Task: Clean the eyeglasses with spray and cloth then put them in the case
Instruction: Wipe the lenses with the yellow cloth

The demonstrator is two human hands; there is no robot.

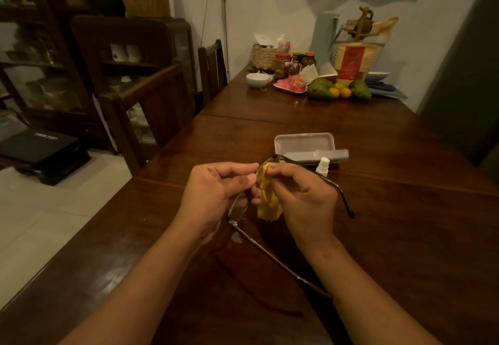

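Observation:
Above the dark wooden table, my left hand pinches the frame of the dark-rimmed eyeglasses, temples unfolded toward me and to the right. My right hand presses a yellow cloth against one lens, and the cloth hangs down between my hands. Behind them a grey eyeglass case lies open. A small white spray bottle stands just in front of the case, partly hidden by my right hand.
At the table's far end stand a white bowl, a pink plate, fruit, jars and a woven basket. Wooden chairs line the left side, with a dark cabinet behind them.

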